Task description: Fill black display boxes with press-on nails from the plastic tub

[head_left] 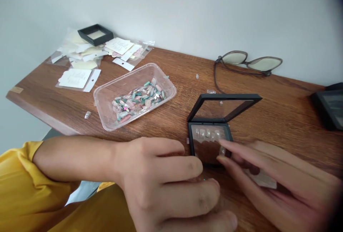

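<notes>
A black display case (190,142) stands with its framed lid (230,97) raised. A row of clear press-on nails (208,132) lies on the transparent film in its base. Over the right part of the film, the thumb and forefinger of my right hand (257,171) pinch one clear press-on nail (222,150). A pale translucent piece (264,180) shows under that hand's fingers. In front of the case my left hand (171,185) is closed, its fingers curled. A small glint shows by its fingers, but what they hold is hidden.
A clear plastic tub (107,119) of pink, green and clear nails stands left of the case. Behind are bagged cards (76,78), a black frame (95,35) and glasses (246,60). Loose nails (87,114) lie about; another black case (328,105) is at right.
</notes>
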Tool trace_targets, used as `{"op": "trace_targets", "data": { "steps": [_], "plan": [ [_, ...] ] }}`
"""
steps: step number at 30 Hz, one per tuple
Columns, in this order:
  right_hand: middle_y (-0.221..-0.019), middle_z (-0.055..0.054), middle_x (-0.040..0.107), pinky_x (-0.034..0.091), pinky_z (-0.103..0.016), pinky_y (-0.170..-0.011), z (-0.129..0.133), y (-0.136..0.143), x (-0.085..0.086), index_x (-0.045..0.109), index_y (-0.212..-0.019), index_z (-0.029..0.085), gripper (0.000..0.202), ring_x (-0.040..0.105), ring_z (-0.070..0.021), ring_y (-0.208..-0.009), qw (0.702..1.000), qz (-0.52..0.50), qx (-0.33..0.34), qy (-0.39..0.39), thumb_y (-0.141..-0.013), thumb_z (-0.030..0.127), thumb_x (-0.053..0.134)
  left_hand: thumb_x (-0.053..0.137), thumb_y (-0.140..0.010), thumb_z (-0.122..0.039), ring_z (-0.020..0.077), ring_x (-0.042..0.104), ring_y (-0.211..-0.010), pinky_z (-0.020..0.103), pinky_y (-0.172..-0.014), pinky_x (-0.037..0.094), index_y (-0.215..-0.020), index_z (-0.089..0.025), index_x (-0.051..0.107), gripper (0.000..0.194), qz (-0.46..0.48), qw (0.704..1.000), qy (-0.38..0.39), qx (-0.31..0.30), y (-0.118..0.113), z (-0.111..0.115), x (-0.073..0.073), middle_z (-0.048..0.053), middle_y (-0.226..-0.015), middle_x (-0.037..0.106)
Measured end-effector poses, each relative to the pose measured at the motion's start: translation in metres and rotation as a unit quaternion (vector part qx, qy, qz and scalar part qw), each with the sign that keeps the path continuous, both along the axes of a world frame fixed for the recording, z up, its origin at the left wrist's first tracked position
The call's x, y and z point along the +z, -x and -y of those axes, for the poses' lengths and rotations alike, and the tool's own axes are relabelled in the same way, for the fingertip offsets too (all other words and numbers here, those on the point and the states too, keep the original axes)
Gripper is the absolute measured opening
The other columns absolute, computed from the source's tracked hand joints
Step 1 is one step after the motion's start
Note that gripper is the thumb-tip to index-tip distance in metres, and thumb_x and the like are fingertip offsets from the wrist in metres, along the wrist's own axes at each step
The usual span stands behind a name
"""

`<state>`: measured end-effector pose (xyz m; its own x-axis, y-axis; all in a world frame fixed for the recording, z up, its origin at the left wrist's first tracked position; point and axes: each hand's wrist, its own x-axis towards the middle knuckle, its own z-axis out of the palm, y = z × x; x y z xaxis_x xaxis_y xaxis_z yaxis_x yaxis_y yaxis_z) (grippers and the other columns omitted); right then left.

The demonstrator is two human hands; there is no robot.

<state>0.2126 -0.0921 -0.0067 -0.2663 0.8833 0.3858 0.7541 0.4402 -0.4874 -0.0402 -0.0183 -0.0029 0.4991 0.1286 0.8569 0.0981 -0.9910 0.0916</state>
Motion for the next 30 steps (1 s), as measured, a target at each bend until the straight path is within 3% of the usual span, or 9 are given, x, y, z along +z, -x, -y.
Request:
{"op": "trace_targets", "data": {
  "steps": [3, 8, 20, 25, 30],
  "plan": [
    [-0.101, 0.0, 0.081, 0.065, -0.028, -0.073, -0.014, -0.002, -0.004, 0.075, -0.13, 0.031, 0.022, 0.077, -0.0166, -0.079, 0.999, 0.027, 0.034, -0.015, -0.111, 0.029, 0.063, 0.068, -0.097, -0.031, 0.0119, 0.071, -0.074, 0.028, -0.056, 0.057, -0.085, -0.033, 0.089, 0.025, -0.062, 0.996, -0.039, -0.053, 0.004, 0.0, 0.002, -0.008, -0.084, 0.081],
    [-0.109, -0.002, 0.083, 0.067, -0.029, -0.072, -0.019, -0.003, -0.015, 0.074, -0.13, 0.025, 0.027, 0.082, -0.0171, -0.087, 0.992, 0.086, 0.09, 0.008, -0.117, 0.035, 0.053, 0.069, -0.096, -0.029, 0.0092, 0.066, -0.065, 0.024, -0.048, 0.051, -0.088, -0.028, 0.09, 0.022, -0.076, 0.99, -0.062, -0.105, 0.007, -0.01, 0.001, -0.005, -0.08, 0.08],
    [-0.107, -0.002, 0.086, 0.068, -0.029, -0.066, -0.024, 0.002, -0.011, 0.079, -0.125, 0.026, 0.032, 0.084, -0.0185, -0.084, 0.993, 0.079, 0.089, 0.021, -0.118, 0.041, 0.052, 0.072, -0.088, -0.024, 0.0068, 0.055, -0.053, 0.026, -0.043, 0.041, -0.074, -0.025, 0.086, 0.02, -0.08, 0.988, -0.035, -0.124, 0.004, -0.008, 0.005, -0.003, -0.074, 0.078],
    [-0.108, -0.001, 0.086, 0.069, -0.028, -0.065, -0.025, 0.001, -0.013, 0.08, -0.127, 0.027, 0.032, 0.084, -0.0184, -0.084, 0.994, 0.067, 0.083, 0.027, -0.117, 0.042, 0.054, 0.078, -0.084, -0.026, 0.0062, 0.053, -0.048, 0.025, -0.039, 0.038, -0.068, -0.026, 0.083, 0.016, -0.086, 0.983, -0.015, -0.159, 0.0, -0.001, -0.001, -0.006, -0.063, 0.071],
    [-0.109, 0.0, 0.086, 0.07, -0.028, -0.069, -0.026, 0.0, -0.014, 0.08, -0.125, 0.028, 0.032, 0.084, -0.0177, -0.087, 0.994, 0.063, 0.084, 0.029, -0.117, 0.043, 0.054, 0.078, -0.083, -0.024, 0.0067, 0.053, -0.048, 0.026, -0.039, 0.039, -0.068, -0.024, 0.083, 0.016, -0.089, 0.986, -0.017, -0.14, -0.001, -0.007, 0.001, -0.005, -0.064, 0.072]
  ]
}}
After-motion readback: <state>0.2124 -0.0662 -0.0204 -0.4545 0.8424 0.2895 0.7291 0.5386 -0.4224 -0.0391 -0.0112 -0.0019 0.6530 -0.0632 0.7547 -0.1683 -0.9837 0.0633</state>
